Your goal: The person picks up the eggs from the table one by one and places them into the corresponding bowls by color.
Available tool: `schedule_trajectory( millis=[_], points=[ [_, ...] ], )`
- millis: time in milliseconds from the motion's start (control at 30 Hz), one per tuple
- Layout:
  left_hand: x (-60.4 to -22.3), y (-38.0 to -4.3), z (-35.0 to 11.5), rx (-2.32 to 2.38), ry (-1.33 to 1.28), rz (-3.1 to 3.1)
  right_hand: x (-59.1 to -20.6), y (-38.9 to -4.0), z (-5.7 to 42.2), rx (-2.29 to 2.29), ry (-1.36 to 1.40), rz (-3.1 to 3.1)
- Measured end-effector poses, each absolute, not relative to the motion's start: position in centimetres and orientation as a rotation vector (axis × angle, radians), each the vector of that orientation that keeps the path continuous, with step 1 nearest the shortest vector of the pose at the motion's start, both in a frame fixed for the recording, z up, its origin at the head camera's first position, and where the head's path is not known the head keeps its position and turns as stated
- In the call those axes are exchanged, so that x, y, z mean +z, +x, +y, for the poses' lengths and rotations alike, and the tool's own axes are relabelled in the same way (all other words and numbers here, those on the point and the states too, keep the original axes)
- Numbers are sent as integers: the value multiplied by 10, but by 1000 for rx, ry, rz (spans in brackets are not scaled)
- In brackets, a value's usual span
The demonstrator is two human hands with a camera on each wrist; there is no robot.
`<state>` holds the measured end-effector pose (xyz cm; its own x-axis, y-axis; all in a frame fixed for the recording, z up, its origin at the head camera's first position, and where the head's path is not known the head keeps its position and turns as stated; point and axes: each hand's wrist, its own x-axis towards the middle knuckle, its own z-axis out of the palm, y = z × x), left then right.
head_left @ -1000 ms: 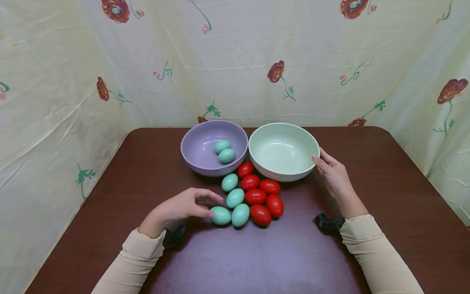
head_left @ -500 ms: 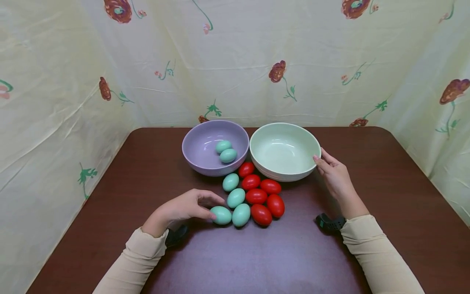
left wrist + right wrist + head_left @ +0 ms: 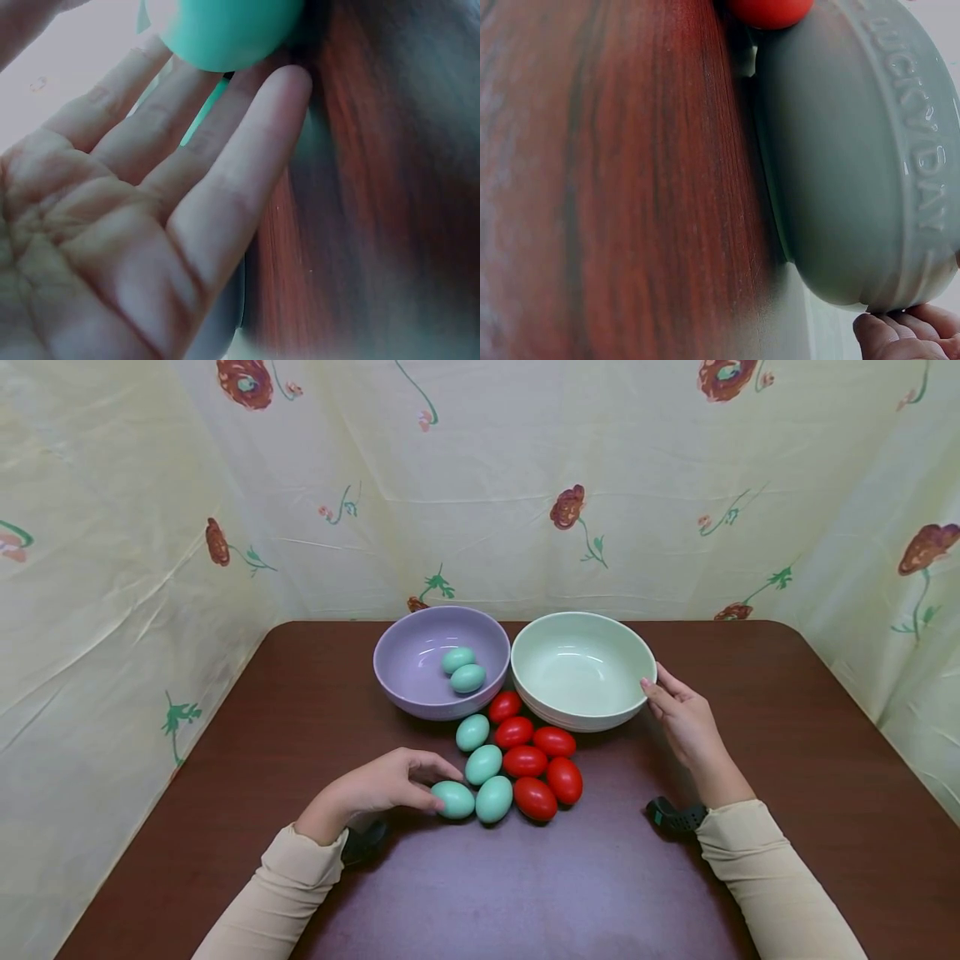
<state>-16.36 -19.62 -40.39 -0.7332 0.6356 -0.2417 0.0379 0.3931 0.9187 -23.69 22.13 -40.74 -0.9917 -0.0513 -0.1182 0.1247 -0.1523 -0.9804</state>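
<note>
My left hand [image 3: 382, 785] has its thumb and fingers about a mint-green egg [image 3: 453, 800] lying on the table. In the left wrist view the egg [image 3: 229, 30] sits at the fingertips, the palm away from it. My right hand [image 3: 686, 727] grips the right rim of a pale green bowl [image 3: 581, 718], thumb at the edge and fingers on the outside wall; raised lettering shows on the bowl [image 3: 847, 165] in the right wrist view. Beside it stands a purple bowl [image 3: 397, 672] with two green eggs [image 3: 468, 678] inside.
Three other green eggs [image 3: 483, 765] lie on the table between my left hand and the bowls. Several red eggs [image 3: 536, 799] cluster to their right, below the bowls. A flowered cloth [image 3: 480, 527] hangs behind the dark wooden table [image 3: 480, 893].
The head view has shifted very slightly. Both hands, the bowls and the eggs otherwise keep their places.
</note>
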Motion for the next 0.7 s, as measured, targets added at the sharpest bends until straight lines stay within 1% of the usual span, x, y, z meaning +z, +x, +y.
schedule_trajectory(
  millis=[700],
  points=[
    [-409,-164,-195,1292,600,2122,-407,-237,222,-2295,98,1950]
  ],
)
